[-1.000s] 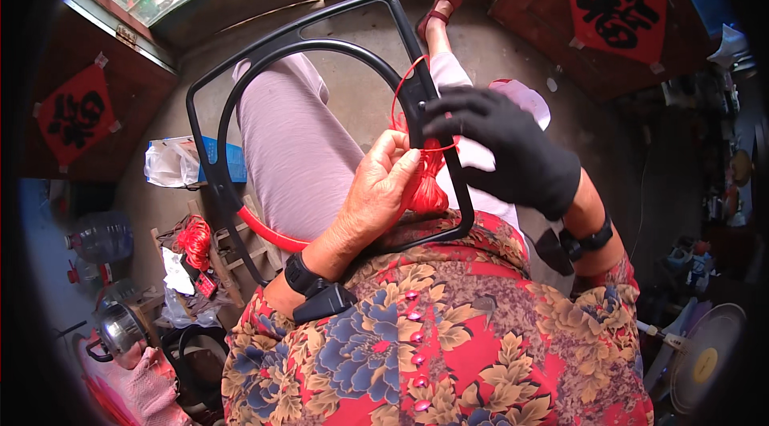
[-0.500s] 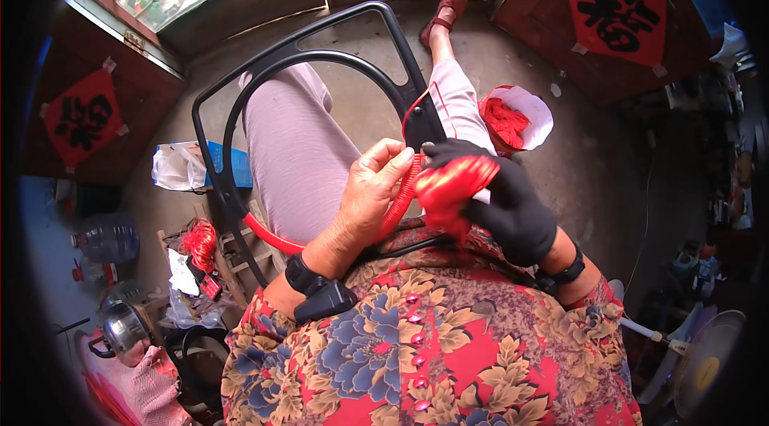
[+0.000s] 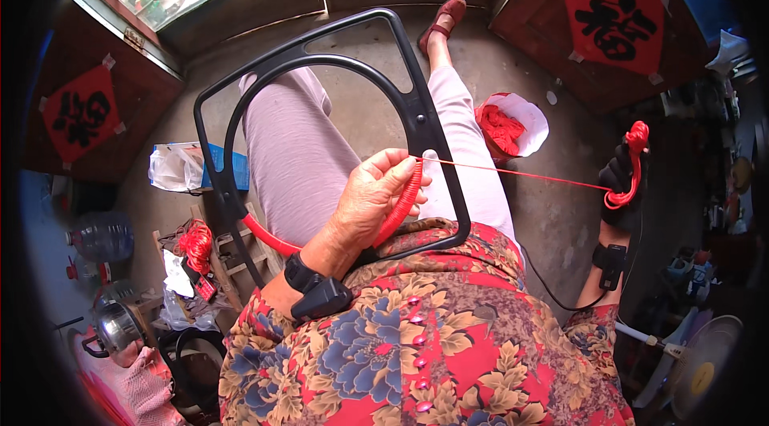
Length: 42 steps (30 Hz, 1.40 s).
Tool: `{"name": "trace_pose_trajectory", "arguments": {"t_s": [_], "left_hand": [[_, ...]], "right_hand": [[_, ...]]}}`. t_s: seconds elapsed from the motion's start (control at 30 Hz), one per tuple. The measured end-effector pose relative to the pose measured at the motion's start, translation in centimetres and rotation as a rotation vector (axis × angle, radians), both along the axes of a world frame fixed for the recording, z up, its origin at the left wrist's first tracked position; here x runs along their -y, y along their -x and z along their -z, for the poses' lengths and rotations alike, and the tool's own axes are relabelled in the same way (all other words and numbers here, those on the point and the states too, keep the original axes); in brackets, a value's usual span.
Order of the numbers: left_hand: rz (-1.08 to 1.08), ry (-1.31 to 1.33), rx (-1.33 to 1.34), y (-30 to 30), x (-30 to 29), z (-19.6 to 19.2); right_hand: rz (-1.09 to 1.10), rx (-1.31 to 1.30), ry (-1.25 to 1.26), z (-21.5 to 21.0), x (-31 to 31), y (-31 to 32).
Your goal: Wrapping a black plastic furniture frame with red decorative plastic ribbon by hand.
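Note:
A black frame (image 3: 424, 129) with a rounded inner ring lies across my lap. Red cord is wound tightly around the lower part of the ring, forming a red wrapped section (image 3: 406, 208). My bare left hand (image 3: 372, 192) pinches the end of that winding between thumb and fingers. Far out to the right is my right hand (image 3: 617, 173), in a black glove, closed on a bundle of red cord (image 3: 638, 137). Between the two hands a single strand of cord (image 3: 513, 172) runs taut, passing over the frame's right bar.
Beyond my right leg stands a red bucket (image 3: 503, 128) holding red material. On the left are a blue box (image 3: 240, 169) with a plastic bag, a wooden stool (image 3: 237, 264) beside more red cord (image 3: 196, 246), and a metal pot (image 3: 120, 331). A fan (image 3: 705, 366) stands at lower right.
My right hand has moved from beside the ring far out to the right with the cord bundle, and the strand is now stretched straight. My left hand keeps its pinch.

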<state>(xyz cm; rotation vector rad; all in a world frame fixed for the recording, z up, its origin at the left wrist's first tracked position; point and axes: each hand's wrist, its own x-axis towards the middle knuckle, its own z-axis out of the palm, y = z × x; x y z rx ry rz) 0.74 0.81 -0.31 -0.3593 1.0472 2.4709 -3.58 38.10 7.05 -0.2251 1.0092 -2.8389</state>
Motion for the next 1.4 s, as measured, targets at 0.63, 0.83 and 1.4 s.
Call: {"name": "trace_pose_trajectory", "arguments": {"t_s": [0.63,0.83,1.4], "left_hand": [[-0.235,0.578,-0.376,-0.1,-0.6,1.2],[-0.333,0.757,-0.492,0.2,-0.5,1.6],[-0.117,0.231,-0.277,0.3,-0.5,0.4]], "right_hand": [[0.182,-1.829,-1.674,0.1,27.3,5.9],[-0.245,-1.573,-1.533,0.0,25.8,6.7],[-0.313,-0.897,-1.273,-1.4,19.6,4.5]]}}
